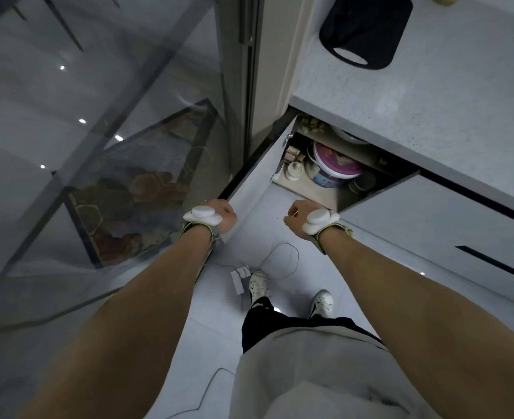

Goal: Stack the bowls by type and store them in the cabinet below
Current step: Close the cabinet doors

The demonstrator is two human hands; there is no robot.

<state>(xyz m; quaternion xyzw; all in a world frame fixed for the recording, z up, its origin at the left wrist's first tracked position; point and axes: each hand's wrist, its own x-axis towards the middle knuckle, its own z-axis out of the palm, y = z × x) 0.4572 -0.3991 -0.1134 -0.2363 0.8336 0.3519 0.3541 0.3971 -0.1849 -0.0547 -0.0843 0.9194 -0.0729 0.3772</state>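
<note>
The person stands over the open cabinet point(334, 173) below the tabletop point(431, 95). The left hand point(219, 217) is closed on the edge of the left cabinet door point(249, 189); the right hand point(301, 216) is curled near the right door point(379, 195), its grip unclear. Neither hand carries anything. Dark stacked bowls point(363, 182) appear to sit inside beside a white bucket point(334, 169), so storing looks done, with only closing the 2 doors left.
</note>
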